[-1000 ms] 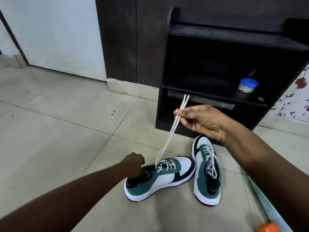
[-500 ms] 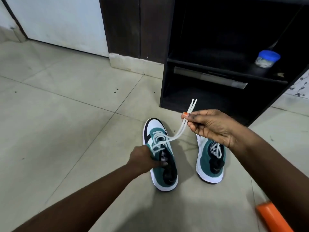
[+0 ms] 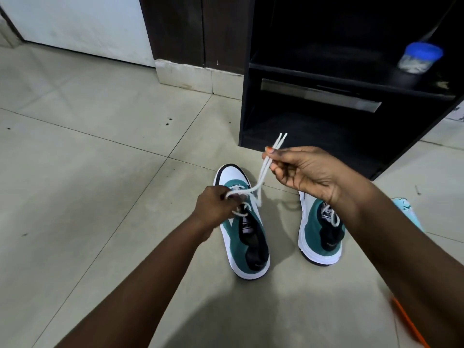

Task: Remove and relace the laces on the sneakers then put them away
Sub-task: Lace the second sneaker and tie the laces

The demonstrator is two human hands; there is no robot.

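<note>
Laces (image 3: 261,177) run limp and light from the left sneaker (image 3: 247,237) on the floor (image 3: 100,172); the right hand (image 3: 306,172) pinches both near their stiff tips, the best hold. The left hand (image 3: 213,207) seems curled round the loosened crossings, though blur hides its fingers.

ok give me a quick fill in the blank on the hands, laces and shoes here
1. The right hand pinches both tips of the white lace of the ____ green-and-white sneaker.
2. The left hand grips that lace at the sneaker's ____.
3. The blue-lidded jar stands on the black ____.

Missing words: left; eyelets; shelf
</note>
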